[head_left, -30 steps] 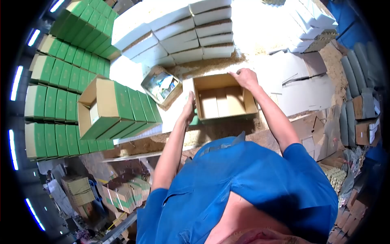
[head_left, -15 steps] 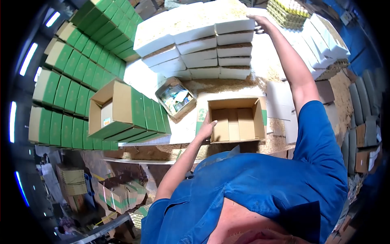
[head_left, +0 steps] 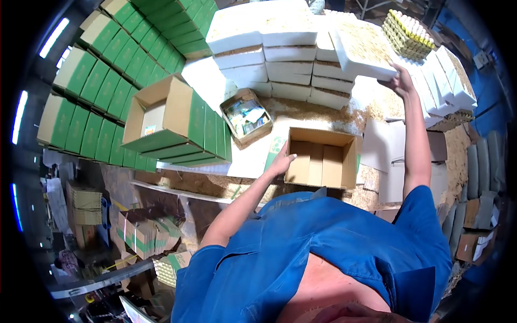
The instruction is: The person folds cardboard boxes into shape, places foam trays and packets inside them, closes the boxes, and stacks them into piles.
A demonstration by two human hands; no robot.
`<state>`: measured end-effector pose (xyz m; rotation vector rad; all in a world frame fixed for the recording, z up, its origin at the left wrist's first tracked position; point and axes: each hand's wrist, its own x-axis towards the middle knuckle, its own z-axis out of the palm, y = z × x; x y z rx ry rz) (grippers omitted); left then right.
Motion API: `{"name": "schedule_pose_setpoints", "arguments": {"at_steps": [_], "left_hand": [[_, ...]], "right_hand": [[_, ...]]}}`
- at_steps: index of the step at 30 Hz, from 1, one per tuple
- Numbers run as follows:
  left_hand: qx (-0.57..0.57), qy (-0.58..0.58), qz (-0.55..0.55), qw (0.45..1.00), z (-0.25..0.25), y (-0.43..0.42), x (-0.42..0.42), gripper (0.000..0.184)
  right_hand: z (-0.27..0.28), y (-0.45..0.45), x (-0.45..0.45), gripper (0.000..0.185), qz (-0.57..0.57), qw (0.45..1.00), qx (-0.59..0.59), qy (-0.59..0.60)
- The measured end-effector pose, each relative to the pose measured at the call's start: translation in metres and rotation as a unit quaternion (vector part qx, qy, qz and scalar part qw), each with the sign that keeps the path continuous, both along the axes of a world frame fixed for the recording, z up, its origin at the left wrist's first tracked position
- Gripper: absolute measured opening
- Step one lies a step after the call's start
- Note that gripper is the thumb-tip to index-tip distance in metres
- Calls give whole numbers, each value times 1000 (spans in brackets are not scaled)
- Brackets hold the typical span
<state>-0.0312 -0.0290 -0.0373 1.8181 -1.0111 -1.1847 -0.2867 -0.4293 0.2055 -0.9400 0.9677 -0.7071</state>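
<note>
An open cardboard box (head_left: 323,161) stands on the worktable in front of me, its bottom flaps visible inside. My left hand (head_left: 281,161) grips its left wall, thumb over the rim. Out to the far right, my right hand (head_left: 399,81) holds the near right corner of a white foam box (head_left: 366,51), whose top is covered with straw-coloured shavings. That foam box sits tilted and pulled out from the stack of similar white foam boxes (head_left: 288,70). Its underside and my right fingertips are partly hidden.
Green cartons (head_left: 81,121) are piled high on the left, with an open carton (head_left: 153,116) nearer. A small box of papers (head_left: 246,118) lies between. Egg trays (head_left: 409,35) and more white foam boxes (head_left: 447,81) stand at right; flat cardboard (head_left: 385,156) lies beside my box.
My right hand has pulled the top right foam box out of the stack, toward the right and nearer to me. My left hand stays on the cardboard box. The view has shifted slightly.
</note>
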Motion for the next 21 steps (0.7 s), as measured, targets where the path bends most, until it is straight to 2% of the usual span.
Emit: {"name": "schedule_pose_setpoints", "arguments": {"at_steps": [2,3,5,9,11,12,13,15,17,19,21], "left_hand": [[21,-9,8,1000,17,-2,-2,80],[39,-15,15,999,17,-1,-4,80],[-17,8,-5,1000,-4,-3,5,79],[-29,101,24,994,24,-1,-2,72],[-21,68,21,997,30,-2,-3,71],[-23,103,20,994,13,-1,-1,70],[-28,135,20,990,5,-5,3,69],[-19,127,12,992,-4,-5,7,66],[-13,119,7,993,-1,-5,5,64],[-35,121,30,992,6,-2,1,49],[-5,114,28,993,14,0,1,51]], "right_hand": [[-44,-2,-45,56,43,995,-39,-82],[-43,29,-63,54,42,994,-33,-96],[-67,54,-102,54,13,994,-11,-106],[-88,114,-149,41,5,992,15,-123],[-83,146,-146,34,40,995,7,-91],[-104,141,-157,33,67,994,26,-82],[-109,150,-151,35,80,995,36,-55],[-111,162,-139,35,154,987,37,1],[-107,174,-120,35,171,982,5,82],[-118,158,-109,34,208,972,-9,111],[-144,125,-100,33,315,944,-18,98]]}}
